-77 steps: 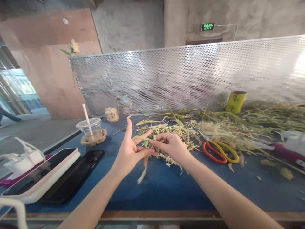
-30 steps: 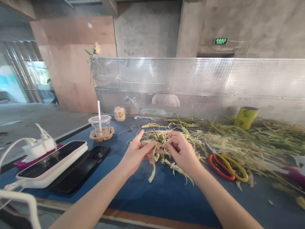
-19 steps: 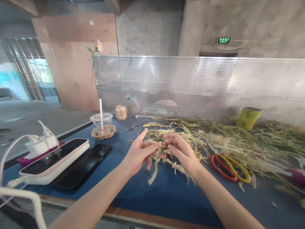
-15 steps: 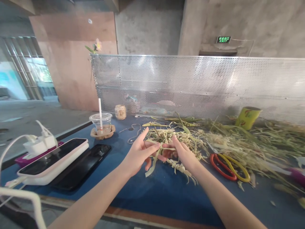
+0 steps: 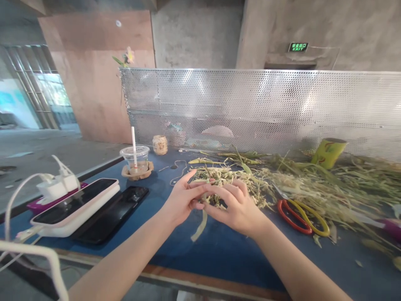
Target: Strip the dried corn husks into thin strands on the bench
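Note:
My left hand (image 5: 184, 197) is closed, thumb and fingers pinching a pale green leaf strip (image 5: 199, 228) whose loose end hangs below. My right hand (image 5: 236, 205) reaches across from the other side, its thumb and fingertips meeting the left fingers at the same strip; the exact grip point is hidden behind the fingers. Just behind both hands lies a heap of pale, knotted plant strands (image 5: 250, 184), partly covered by them. Right of the heap are scissors (image 5: 301, 217) with one red and one yellow handle loop.
Loose dry stalks (image 5: 328, 194) spread over the right side, around a yellow-green can (image 5: 329, 153). On the left are a black phone (image 5: 109, 215), a white-cased device (image 5: 75, 207), chargers (image 5: 58, 186) and a lidded cup (image 5: 135, 159). A perforated metal screen (image 5: 219, 108) stands behind.
My right hand has turned over and moved left, its back now showing and its fingers meeting the left hand. The braided-looking strand that hung below it is now hidden.

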